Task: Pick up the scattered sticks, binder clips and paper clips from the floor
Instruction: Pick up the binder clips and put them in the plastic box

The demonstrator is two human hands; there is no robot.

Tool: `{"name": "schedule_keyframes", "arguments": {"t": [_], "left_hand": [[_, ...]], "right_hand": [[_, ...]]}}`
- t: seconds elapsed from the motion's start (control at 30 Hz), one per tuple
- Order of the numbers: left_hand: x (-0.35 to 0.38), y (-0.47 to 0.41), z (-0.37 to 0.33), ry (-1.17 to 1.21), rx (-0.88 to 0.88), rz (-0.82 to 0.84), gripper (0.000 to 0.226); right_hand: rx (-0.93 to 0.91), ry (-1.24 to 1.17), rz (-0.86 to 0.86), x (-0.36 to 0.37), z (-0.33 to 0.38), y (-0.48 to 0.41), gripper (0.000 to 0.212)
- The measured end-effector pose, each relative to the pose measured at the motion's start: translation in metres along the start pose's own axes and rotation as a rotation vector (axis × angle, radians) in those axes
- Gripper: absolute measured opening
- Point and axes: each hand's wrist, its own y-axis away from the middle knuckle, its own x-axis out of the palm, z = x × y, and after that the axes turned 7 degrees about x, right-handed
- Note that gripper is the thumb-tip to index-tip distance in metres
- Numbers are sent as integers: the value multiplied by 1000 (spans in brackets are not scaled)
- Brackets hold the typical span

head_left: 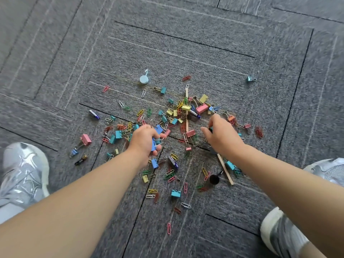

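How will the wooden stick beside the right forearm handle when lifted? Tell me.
The wooden stick looks thin and straight, so probably stiff and light. It lies flat on the carpet, so lifting it may mean prying up one end. Being flat, it seems unlikely to roll, though the teal binder clip beside it might get nudged.

Grey lined carpet, seemingly tiled

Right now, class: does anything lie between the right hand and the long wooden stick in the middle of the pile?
Only bare carpet separates the right hand from the stick along its near half. However, a yellow binder clip lies across the stick further up, and a pink binder clip sits against its near end; both could snag.
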Motion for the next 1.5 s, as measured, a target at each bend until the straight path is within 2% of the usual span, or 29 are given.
{"name": "schedule_keyframes", "arguments": {"t": [0.17,0.2,0.27,0.37,0.43,0.53,0.6,0.7,0.83,0.87,0.93,1.03,1.13,1.23,1.3,1.4,1.5], "left_hand": [[12,6,7,111,-42,52,23],[14,5,7,134,-47,75,30],[19,5,6,211,-65,119,46],[28,7,-1,341,-127,197,37],[32,9,-6,405,-188,230,28],[35,7,-10,420,-230,304,33],[39,5,-12,295,-212,317,42],[50,4,-13,71,-184,232,38],[63,0,-25,93,-150,190,39],[66,-2,-32,97,-137,211,41],[72,-7,-44,6,-93,242,40],[86,-12,-55,-208,15,249,18],[100,-24,-58,-440,157,184,25],[113,-32,-60,-818,399,92,12],[122,-35,-56,-1053,518,98,32],[133,-37,-46,-1220,525,128,46],[139,-46,-42,-1259,526,94,55]], "right_hand": [[59,-126,46,-10,-13,-4,15],[78,-151,59,-12,-14,-4,14],[97,-196,76,-15,-17,-4,19],[99,-270,63,-22,-20,-3,31],[160,-419,34,-29,-21,-7,29],[314,-702,57,-34,-25,-14,26],[403,-857,119,-38,-30,-14,22],[506,-881,201,-43,-37,-12,49],[573,-944,255,-50,-45,-11,58],[588,-962,262,-52,-47,-11,55],[597,-1001,293,-59,-53,-10,35],[602,-1056,346,-66,-62,-6,9],[615,-1072,341,-68,-69,-3,9],[623,-1110,301,-70,-71,-2,12],[615,-1114,297,-72,-73,-1,12],[605,-1076,322,-70,-78,2,14],[590,-1046,316,-69,-82,5,11]]}}
